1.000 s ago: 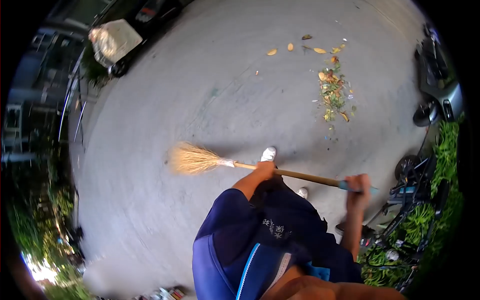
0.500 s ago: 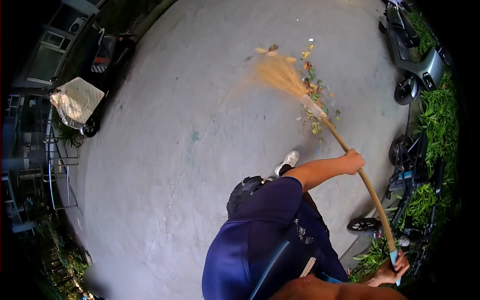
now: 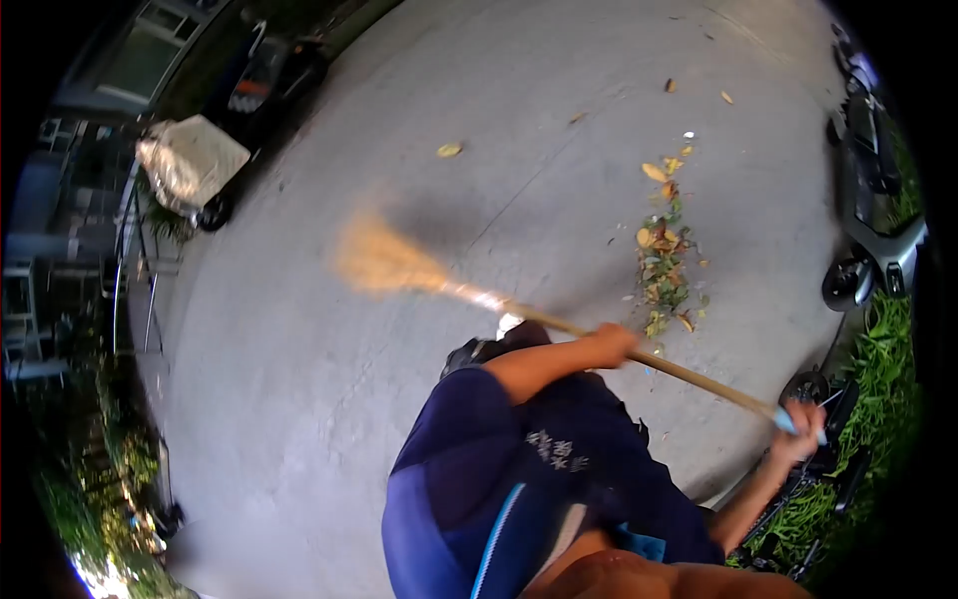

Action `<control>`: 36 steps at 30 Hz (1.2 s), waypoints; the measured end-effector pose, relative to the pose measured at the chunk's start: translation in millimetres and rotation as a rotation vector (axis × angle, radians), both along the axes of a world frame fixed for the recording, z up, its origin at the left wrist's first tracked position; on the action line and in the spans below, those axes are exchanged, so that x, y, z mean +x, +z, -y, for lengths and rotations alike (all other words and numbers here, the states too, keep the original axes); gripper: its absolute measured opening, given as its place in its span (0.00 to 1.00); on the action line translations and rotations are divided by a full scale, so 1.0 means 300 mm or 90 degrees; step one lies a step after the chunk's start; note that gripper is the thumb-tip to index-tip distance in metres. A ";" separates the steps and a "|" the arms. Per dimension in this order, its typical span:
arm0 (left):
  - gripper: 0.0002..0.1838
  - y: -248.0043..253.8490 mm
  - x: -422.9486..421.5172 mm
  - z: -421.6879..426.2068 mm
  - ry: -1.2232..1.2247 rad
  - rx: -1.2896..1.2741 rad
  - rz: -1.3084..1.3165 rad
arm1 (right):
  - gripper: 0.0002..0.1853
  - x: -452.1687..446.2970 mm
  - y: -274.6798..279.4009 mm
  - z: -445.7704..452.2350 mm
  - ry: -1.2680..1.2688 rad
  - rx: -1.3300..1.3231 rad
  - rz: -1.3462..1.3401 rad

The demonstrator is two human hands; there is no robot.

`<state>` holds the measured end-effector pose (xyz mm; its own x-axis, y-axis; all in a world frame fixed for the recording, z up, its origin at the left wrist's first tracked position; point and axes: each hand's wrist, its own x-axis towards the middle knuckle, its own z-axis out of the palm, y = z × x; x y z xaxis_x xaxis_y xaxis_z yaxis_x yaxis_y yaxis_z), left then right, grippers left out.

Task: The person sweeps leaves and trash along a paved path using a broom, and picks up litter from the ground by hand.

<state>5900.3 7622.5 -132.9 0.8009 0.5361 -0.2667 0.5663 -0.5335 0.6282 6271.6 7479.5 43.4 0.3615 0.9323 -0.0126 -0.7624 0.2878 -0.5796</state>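
A long broom with pale straw bristles reaches across in front of my body, its head on the left and blurred by motion. My left hand is closed around the wooden handle about midway. At the light-blue end of the handle, my right hand is wrapped round it. A narrow line of fallen leaves, yellow, brown and green, lies on the concrete beyond the handle, apart from the bristles. One yellow leaf rests further left.
A parked scooter stands at the right edge beside green plants. Far left are a covered vehicle and a metal rack. Grey concrete ground spreads between them.
The broom head has swung left and nearer to me, away from the leaf line. Both hands keep hold; my left hand moved left and my right hand rose in view.
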 end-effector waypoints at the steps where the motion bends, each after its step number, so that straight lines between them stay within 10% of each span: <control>1: 0.06 -0.033 -0.109 -0.061 0.047 -0.018 -0.081 | 0.15 -0.200 0.007 -0.185 -0.001 -0.038 0.043; 9: 0.10 -0.174 -0.641 -0.520 0.098 -0.107 -0.262 | 0.10 -0.877 -0.083 -0.799 -0.047 -0.200 0.078; 22: 0.08 0.027 0.266 -0.812 -0.532 0.089 0.107 | 0.16 -0.908 0.329 -0.377 -0.740 -0.189 0.152; 28: 0.08 0.171 0.524 -1.080 -0.483 0.178 0.183 | 0.20 -0.687 0.270 -0.492 -0.862 -0.078 0.200; 30: 0.10 0.277 0.569 -1.220 -0.466 0.167 0.147 | 0.20 -0.580 0.283 -0.545 -0.674 0.018 0.185; 32: 0.12 0.266 0.578 -1.371 -0.444 0.140 0.133 | 0.18 -0.491 0.247 -0.676 -0.624 0.028 0.181; 33: 0.14 0.272 0.560 -1.465 -0.444 0.154 0.092 | 0.17 -0.475 0.212 -0.807 -0.877 -0.266 0.154; 36: 0.13 0.072 0.463 -1.762 -0.294 0.138 0.117 | 0.12 -0.433 -0.004 -1.107 -0.664 -0.181 0.073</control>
